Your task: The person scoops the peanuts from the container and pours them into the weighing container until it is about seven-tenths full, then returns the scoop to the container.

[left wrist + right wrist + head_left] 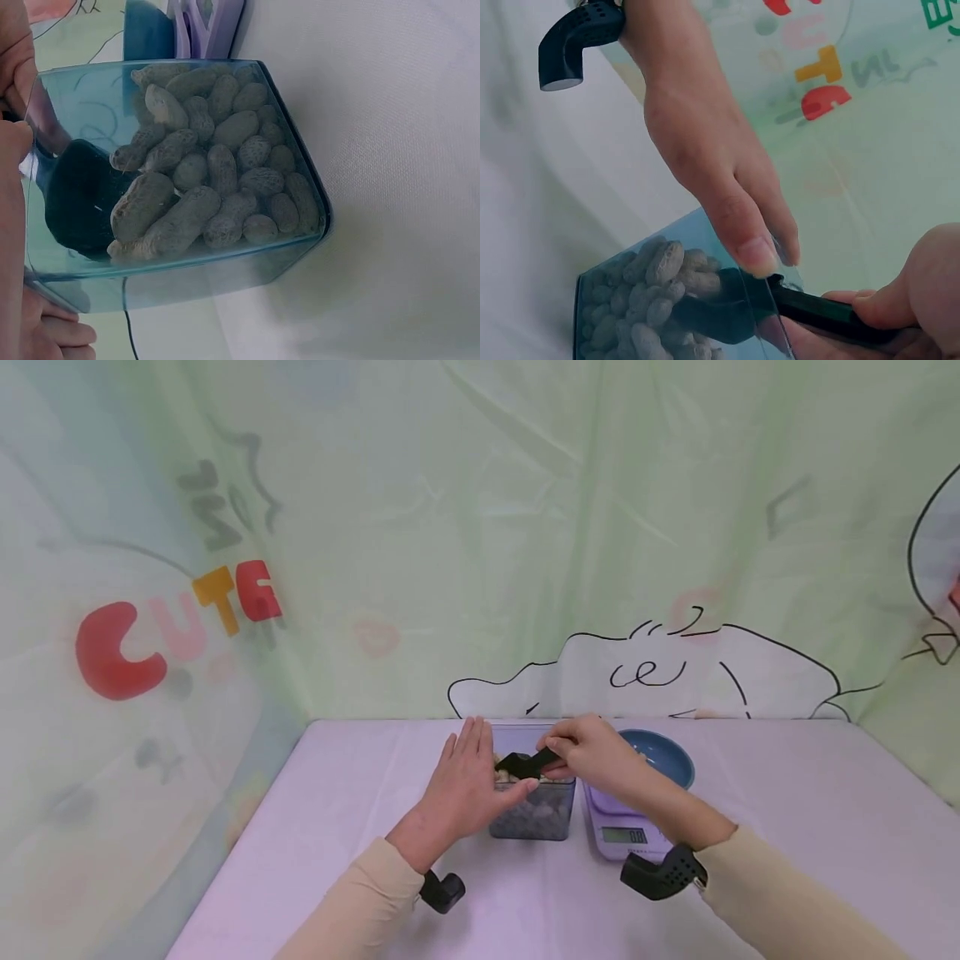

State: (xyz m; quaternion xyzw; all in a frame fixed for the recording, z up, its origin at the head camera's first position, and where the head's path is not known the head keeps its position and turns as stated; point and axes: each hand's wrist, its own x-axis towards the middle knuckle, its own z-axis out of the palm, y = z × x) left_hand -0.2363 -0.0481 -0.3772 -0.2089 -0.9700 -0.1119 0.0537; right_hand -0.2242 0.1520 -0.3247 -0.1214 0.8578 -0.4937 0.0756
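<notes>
Peanuts (225, 169) are held in the clear container (532, 827), beside the purple scale (622, 835), with the black scoop (521, 766) dipped among them. The scoop is gripped by the right hand (596, 753); the container is seemingly steadied by the straight-fingered left hand (461, 789). The scoop's load cannot be made out; it is best lifted level.

I count my two hands (463, 789) (600, 758), two wrist cameras (442, 892) (660, 873), one scoop (523, 766), one bin (529, 820), one digital scale (657, 840), one bowl (672, 757), over twenty peanuts (222, 171).

The head view looks forward-down; close wrist views share the tub (532, 814).
</notes>
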